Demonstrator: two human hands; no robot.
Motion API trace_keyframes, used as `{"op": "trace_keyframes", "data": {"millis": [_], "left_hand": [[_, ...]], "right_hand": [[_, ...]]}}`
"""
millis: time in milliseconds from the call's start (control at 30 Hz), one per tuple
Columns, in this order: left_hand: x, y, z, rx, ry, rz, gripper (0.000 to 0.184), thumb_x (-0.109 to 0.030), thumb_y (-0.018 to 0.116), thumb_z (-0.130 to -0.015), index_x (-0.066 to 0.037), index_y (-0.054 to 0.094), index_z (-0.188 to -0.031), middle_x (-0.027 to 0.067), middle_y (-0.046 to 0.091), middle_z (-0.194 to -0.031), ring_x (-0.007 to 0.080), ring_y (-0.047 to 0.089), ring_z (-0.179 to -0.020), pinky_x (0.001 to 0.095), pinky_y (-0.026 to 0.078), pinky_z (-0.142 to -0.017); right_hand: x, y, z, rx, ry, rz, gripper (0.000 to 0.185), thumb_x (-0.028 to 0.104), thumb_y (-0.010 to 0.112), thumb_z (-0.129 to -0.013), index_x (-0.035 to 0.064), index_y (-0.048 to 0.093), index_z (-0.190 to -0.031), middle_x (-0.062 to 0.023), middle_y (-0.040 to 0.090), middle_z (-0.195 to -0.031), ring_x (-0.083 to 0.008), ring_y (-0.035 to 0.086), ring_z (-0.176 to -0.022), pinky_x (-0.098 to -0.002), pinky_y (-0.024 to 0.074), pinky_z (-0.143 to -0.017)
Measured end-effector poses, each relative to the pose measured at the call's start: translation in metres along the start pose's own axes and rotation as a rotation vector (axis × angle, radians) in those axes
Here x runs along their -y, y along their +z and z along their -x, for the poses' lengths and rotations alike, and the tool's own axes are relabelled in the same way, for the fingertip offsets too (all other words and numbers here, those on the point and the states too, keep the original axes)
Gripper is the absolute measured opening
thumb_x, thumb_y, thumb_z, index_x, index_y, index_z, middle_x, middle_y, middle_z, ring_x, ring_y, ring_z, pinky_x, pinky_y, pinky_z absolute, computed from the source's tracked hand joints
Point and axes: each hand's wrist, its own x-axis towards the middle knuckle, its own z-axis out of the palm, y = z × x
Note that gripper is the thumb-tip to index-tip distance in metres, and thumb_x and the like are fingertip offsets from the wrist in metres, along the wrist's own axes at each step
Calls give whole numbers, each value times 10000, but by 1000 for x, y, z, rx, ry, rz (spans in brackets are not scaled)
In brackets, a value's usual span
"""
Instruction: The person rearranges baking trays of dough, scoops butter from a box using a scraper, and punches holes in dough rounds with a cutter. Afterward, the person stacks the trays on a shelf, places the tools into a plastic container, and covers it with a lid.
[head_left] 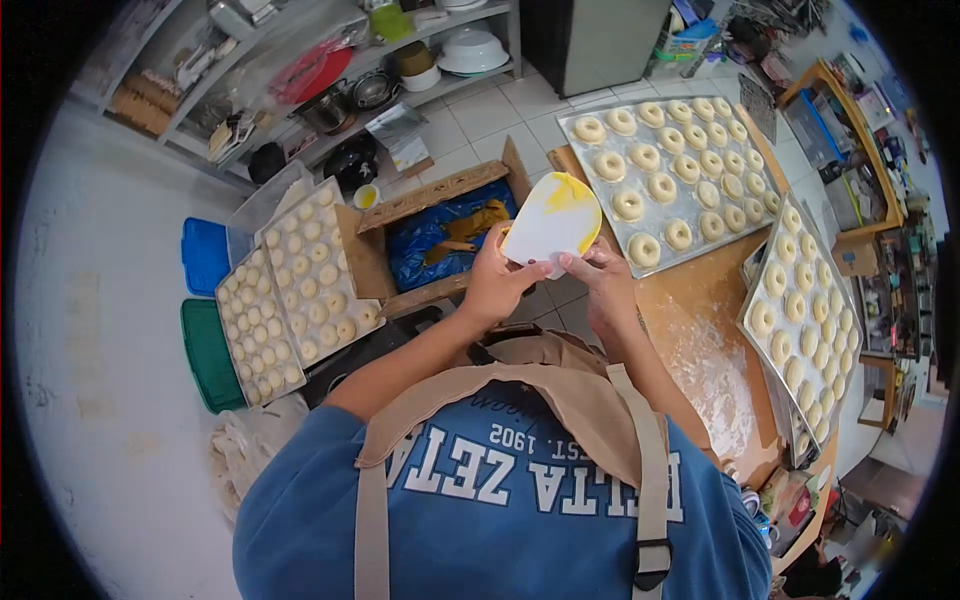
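A white dough scraper, smeared with yellow paste along its upper and right edges, is held up between both hands. My left hand grips its lower left side, thumb across the face. My right hand pinches its lower right edge between thumb and fingers. Just left of and below the scraper stands an open cardboard box lined with a blue plastic bag. Brownish-yellow paste lies inside, along with a wooden-handled tool whose far end is covered.
Trays of dough rings lie on the floured wooden table at right; another ring tray overhangs its right side. At left, trays of dough balls stand beside the box. Shelves with bowls and pans line the back.
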Motion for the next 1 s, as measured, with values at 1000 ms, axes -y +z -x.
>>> {"op": "trace_keyframes", "data": {"millis": [1000], "left_hand": [[-85,-102,21,292,-235,-830,587,-67,684,-662,-68,406,-1180,134,586,-1000,215,583,-890,332,457,-774]], "right_hand": [[11,51,-48,349,-18,398,156,18,723,-653,25,570,-625,-73,528,-1114,-171,501,-982,-309,405,-847]]}}
